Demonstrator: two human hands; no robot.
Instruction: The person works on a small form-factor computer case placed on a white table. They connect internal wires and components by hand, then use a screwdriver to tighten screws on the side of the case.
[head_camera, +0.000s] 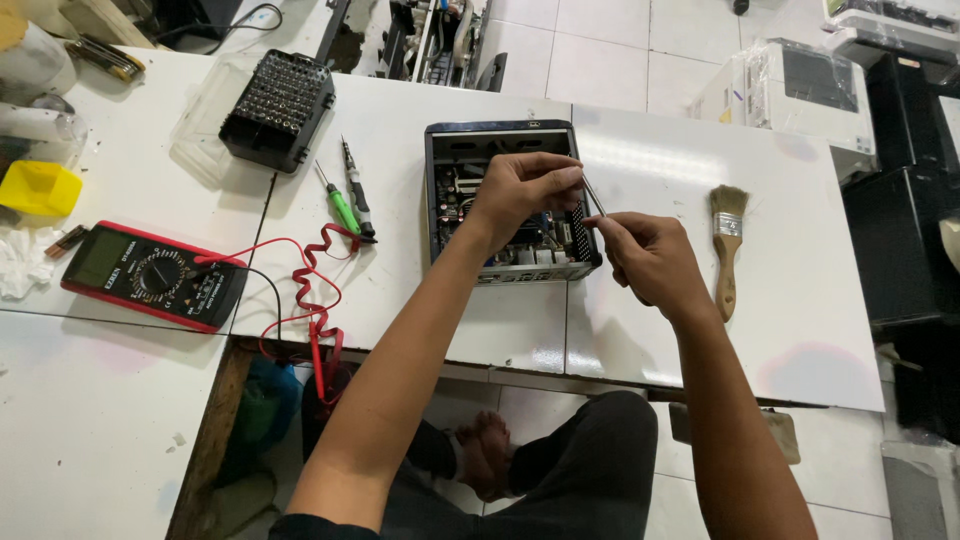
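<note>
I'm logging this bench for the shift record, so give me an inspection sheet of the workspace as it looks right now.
Surface: white table of joined panels, a gap at the near edge.
Job's things: open small computer case, circuit board exposed; thin metal tool.
Clutter: red multimeter, screwdriver bit set, two precision screwdrivers, paintbrush, yellow container.
Grippers: left hand and right hand both pinch the thin tool over the case.
Cables: red coiled and black test leads run off the multimeter.
Surroundings: tiled floor, white printer.

White worktables (120, 400), white tiled floor (600, 50), bright light.
</note>
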